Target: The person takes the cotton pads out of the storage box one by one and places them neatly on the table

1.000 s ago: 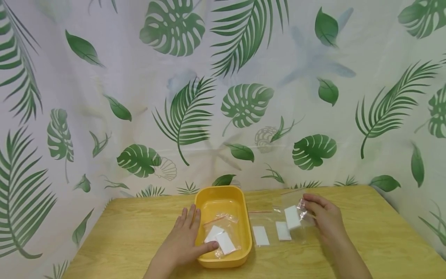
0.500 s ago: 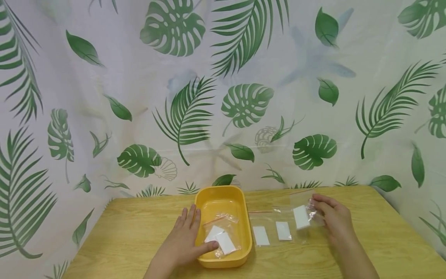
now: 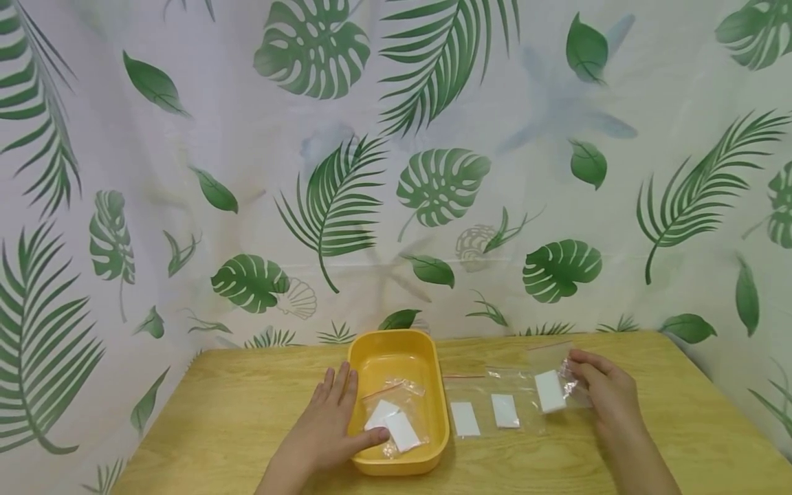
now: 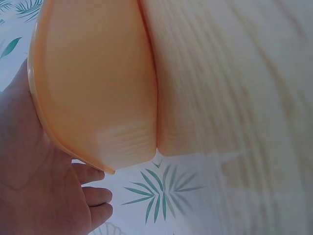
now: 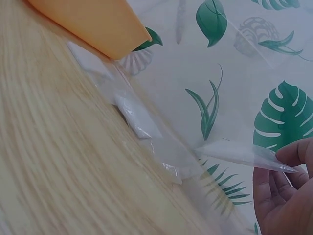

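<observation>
My left hand (image 3: 324, 419) lies along the left side of a yellow plastic tub (image 3: 443, 440), fingers straight and thumb reaching over the rim. Inside the tub are small clear zip bags (image 3: 402, 432) with white rectangular pieces in them. With thumb and fingers, my right hand (image 3: 609, 395) pinches the right edge of another clear zip bag (image 3: 549, 392), which also holds a white block. In the right wrist view this bag (image 5: 239, 154) is seen edge-on, raised off the table. Left of it, two similar bags, one with a white piece (image 3: 465, 419) and one with another (image 3: 505, 411), lie flat.
A wood-grain table (image 3: 235, 412) bears everything. Right behind its far edge hangs a white curtain (image 3: 371, 295) printed with green leaves. The flat bags lie in a row close to the tub's right side.
My right hand has moved to the right with its bag, away from the two flat bags. The left hand and the tub have stayed in place.
</observation>
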A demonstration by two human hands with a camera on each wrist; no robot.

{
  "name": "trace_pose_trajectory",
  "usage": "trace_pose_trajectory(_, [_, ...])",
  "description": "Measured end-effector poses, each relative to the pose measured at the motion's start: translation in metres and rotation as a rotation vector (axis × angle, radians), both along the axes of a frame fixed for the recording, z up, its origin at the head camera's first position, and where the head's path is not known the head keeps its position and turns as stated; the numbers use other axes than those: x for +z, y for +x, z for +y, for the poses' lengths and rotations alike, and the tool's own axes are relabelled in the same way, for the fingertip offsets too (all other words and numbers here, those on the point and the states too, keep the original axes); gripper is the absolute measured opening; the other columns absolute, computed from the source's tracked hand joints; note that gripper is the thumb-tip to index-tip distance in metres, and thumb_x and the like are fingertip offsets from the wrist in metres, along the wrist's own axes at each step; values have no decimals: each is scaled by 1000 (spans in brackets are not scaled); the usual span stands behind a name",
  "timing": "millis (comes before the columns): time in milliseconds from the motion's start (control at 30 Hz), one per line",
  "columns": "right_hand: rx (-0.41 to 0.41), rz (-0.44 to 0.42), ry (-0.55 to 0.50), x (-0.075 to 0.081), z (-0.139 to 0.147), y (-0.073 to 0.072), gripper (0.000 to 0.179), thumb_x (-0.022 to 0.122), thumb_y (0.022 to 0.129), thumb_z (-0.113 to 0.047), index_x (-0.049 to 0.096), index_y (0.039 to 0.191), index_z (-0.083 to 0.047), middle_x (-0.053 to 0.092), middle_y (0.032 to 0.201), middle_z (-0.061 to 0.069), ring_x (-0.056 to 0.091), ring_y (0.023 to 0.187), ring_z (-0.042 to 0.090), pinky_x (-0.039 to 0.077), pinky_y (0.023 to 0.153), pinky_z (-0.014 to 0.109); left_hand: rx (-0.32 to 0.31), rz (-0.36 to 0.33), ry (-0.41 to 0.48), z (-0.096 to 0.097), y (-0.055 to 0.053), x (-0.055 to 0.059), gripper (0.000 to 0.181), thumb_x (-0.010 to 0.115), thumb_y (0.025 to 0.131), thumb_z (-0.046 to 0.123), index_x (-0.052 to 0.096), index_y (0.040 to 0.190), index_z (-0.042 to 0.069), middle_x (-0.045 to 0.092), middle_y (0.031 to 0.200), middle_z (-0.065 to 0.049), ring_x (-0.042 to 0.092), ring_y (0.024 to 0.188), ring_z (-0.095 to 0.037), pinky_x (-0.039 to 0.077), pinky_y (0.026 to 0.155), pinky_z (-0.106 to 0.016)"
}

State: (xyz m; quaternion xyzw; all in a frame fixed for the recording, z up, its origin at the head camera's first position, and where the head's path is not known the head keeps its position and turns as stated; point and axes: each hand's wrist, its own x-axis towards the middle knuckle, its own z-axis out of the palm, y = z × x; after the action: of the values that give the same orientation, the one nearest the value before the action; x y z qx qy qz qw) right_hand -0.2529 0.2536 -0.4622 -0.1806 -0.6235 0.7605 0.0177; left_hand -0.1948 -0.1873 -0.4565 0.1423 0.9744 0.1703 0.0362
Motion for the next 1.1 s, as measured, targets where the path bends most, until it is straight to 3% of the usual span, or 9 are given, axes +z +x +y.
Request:
trace_pose_trajectory(133, [-23,-26,36,-3,3,1,17,69,94,-12,75,105,-24,68,95,-19,63,88,-1,54,76,15,-9,1,-2,1,0,0,114,45,85,83,15,159,2,2,167,-16,2,153,-40,13,123,-53])
trace_pose_trajectory(367, [-43,-31,91,-11,7,4,20,68,93,-11,75,93,-29,68,87,-22,62,84,-4,53,74,13,-7,-12,-1,0,3,0,114,44,84,83,15,159,2,4,167,-18,3,152,-42,13,123,-54])
trace_pose_trajectory(733, [-31,-29,239,-20,11,1,16,68,94,-16,74,94,-30,68,84,-25,60,84,-5,49,74,11,1,-5,-4,1,3,2,114,44,84,84,15,159,2,3,167,-17,3,153,-41,13,123,-53])
trace_pose_trajectory(933, [-34,-42,360,-26,17,-2,17,65,95,-20,73,110,-17,64,85,-29,57,84,-6,49,73,11,0,6,-4,1,3,3,115,42,83,85,14,159,3,2,167,-15,2,153,-40,13,123,-52])
trace_pose_trajectory(1100, [-17,-55,504,-32,20,-3,38,64,96,-26,64,127,-5,66,99,-16,56,83,-6,50,71,12,-1,12,-1,2,3,3,116,42,83,86,14,159,3,3,167,-16,3,153,-41,13,123,-52])
